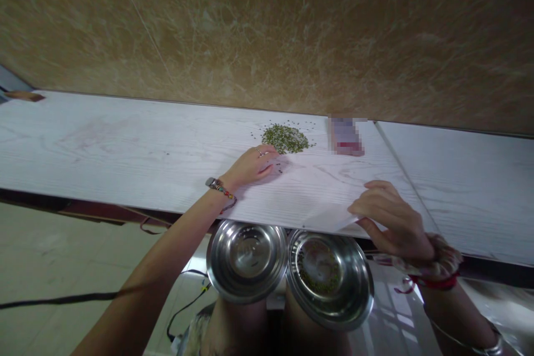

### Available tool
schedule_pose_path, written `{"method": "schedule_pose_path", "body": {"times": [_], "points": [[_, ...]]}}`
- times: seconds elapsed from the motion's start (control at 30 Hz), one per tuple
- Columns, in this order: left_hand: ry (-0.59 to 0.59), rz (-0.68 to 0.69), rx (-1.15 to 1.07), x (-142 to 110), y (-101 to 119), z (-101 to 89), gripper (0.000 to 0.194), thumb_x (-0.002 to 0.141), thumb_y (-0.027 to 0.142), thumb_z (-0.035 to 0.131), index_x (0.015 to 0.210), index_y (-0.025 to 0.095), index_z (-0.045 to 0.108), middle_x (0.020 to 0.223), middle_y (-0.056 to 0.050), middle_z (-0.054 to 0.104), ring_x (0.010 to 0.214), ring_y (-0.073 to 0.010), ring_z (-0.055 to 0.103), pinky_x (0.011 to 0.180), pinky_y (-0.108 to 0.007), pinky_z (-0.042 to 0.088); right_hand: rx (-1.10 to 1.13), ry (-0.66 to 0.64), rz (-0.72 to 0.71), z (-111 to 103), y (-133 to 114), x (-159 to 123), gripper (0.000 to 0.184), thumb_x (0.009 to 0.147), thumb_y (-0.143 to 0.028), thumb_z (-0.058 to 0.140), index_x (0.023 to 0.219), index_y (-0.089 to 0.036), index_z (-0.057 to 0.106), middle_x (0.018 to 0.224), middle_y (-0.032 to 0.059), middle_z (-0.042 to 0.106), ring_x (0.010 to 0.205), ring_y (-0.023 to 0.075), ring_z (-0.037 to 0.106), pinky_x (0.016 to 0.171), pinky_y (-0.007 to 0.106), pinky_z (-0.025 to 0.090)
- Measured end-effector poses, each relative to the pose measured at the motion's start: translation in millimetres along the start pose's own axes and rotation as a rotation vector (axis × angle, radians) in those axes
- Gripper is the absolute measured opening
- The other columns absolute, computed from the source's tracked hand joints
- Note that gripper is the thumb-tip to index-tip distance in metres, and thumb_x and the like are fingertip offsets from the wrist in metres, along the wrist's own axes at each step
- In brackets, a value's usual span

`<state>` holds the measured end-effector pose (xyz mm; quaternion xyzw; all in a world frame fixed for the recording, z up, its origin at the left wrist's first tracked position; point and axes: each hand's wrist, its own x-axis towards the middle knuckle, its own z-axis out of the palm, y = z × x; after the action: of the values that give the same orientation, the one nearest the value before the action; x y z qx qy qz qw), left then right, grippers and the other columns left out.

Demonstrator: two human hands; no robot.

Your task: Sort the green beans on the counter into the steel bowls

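A loose pile of small green beans (pixel 286 138), like mung beans, lies on the white wood-grain tabletop (pixel 120 150). At the pile's near edge is my left hand (pixel 252 166), palm down, its fingers reaching to the beans and its thumb apart. A few dark beans lie by its fingertips. My right hand (pixel 392 219) is over the front edge of the table, thumb and fingers pinched on what looks like a thin, pale, see-through card (pixel 344 225). Below it, a steel bowl (pixel 362 295) with green beans in it rests on my lap.
A second steel bowl (pixel 217 267) stands beside the first, with a few small bits inside. A pixelated phone-like object (pixel 346 136) lies right of the pile. The brown marbled wall (pixel 267 33) closes off the table's back. Black cables (pixel 62 300) run below.
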<state>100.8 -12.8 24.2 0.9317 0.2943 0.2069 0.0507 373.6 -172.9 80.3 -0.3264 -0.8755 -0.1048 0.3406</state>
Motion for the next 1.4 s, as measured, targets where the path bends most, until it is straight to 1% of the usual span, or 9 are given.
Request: {"method": "schedule_pose_path", "body": {"times": [0.17, 0.3, 0.5, 0.63, 0.73, 0.9, 1.0, 1.1, 1.4], "points": [[-0.042, 0.051, 0.001, 1, 3, 1.1, 0.028, 0.085, 0.025, 0.049, 0.112, 0.019, 0.057, 0.123, -0.010, 0.058, 0.117, -0.0202, 0.051, 0.099, -0.039, 0.044, 0.009, 0.007, 0.009, -13, -14, -14, 0.013, 0.079, -0.010, 0.052, 0.087, -0.020, 0.057, 0.070, -0.0003, 0.066, 0.062, 0.0127, 0.060, 0.075, 0.039, 0.049], [-0.033, 0.075, -0.007, 1, 5, 1.6, 0.027, 0.085, 0.025, 0.050, 0.110, 0.018, 0.058, 0.120, -0.010, 0.060, 0.113, -0.0196, 0.054, 0.097, -0.038, 0.045, 0.038, -0.016, 0.026, -19, -21, -20, 0.017, 0.078, -0.010, 0.053, 0.090, -0.021, 0.058, 0.071, -0.0012, 0.066, 0.063, 0.0129, 0.059, 0.075, 0.040, 0.049], [-0.007, 0.010, -0.007, 2, 1, 2.5, 0.027, 0.085, 0.023, 0.047, 0.109, 0.018, 0.060, 0.117, -0.009, 0.061, 0.113, -0.0203, 0.054, 0.097, -0.039, 0.045, -0.029, 0.053, 0.065, -16, -19, -9, 0.017, 0.078, -0.011, 0.054, 0.089, -0.023, 0.060, 0.069, -0.0020, 0.066, 0.063, 0.0136, 0.059, 0.073, 0.038, 0.050], [0.117, -0.202, 0.020, 2, -8, 3.4, 0.031, 0.085, 0.018, 0.042, 0.110, 0.015, 0.059, 0.116, -0.010, 0.061, 0.111, -0.0201, 0.054, 0.099, -0.037, 0.044, -0.132, 0.123, 0.089, -5, -2, 10, 0.014, 0.079, -0.013, 0.057, 0.088, -0.023, 0.061, 0.069, 0.0000, 0.066, 0.065, 0.0158, 0.059, 0.072, 0.037, 0.048], [0.179, -0.361, 0.047, 0, -16, 5.7, 0.032, 0.083, 0.016, 0.042, 0.111, 0.018, 0.058, 0.114, -0.009, 0.060, 0.109, -0.0202, 0.055, 0.099, -0.037, 0.044, -0.156, 0.136, 0.116, 11, 17, 26, 0.015, 0.082, -0.017, 0.055, 0.092, -0.024, 0.062, 0.073, 0.0010, 0.068, 0.070, 0.0179, 0.061, 0.074, 0.037, 0.046], [0.121, -0.600, 0.163, -2, -22, 11.8, 0.035, 0.082, 0.021, 0.045, 0.114, 0.013, 0.057, 0.115, -0.015, 0.057, 0.105, -0.0254, 0.057, 0.091, -0.040, 0.047, -0.203, 0.130, 0.065, 50, 50, 48, 0.011, 0.085, -0.019, 0.052, 0.087, -0.020, 0.063, 0.073, 0.0024, 0.068, 0.071, 0.0176, 0.060, 0.073, 0.035, 0.043], [0.098, -0.640, 0.205, -2, -20, 13.4, 0.035, 0.084, 0.022, 0.044, 0.116, 0.011, 0.055, 0.117, -0.017, 0.056, 0.110, -0.0273, 0.054, 0.093, -0.042, 0.045, -0.234, 0.137, 0.040, 69, 63, 54, 0.011, 0.085, -0.019, 0.052, 0.085, -0.020, 0.063, 0.072, 0.0023, 0.068, 0.071, 0.0173, 0.059, 0.073, 0.034, 0.041], [0.082, -0.627, 0.222, -3, -18, 13.4, 0.034, 0.085, 0.023, 0.044, 0.115, 0.013, 0.054, 0.117, -0.017, 0.057, 0.112, -0.0271, 0.052, 0.092, -0.043, 0.044, -0.222, 0.178, 0.065, 79, 67, 51, 0.010, 0.085, -0.019, 0.053, 0.083, -0.021, 0.062, 0.070, 0.0018, 0.067, 0.070, 0.0169, 0.058, 0.072, 0.034, 0.040], [0.083, -0.650, 0.194, -3, -18, 13.4, 0.035, 0.085, 0.025, 0.044, 0.117, 0.014, 0.054, 0.119, -0.017, 0.055, 0.116, -0.0288, 0.049, 0.095, -0.045, 0.042, -0.207, 0.224, 0.022, 73, 57, 38, 0.013, 0.080, -0.014, 0.054, 0.085, -0.023, 0.061, 0.069, -0.0005, 0.067, 0.067, 0.0158, 0.058, 0.076, 0.036, 0.042]]}}
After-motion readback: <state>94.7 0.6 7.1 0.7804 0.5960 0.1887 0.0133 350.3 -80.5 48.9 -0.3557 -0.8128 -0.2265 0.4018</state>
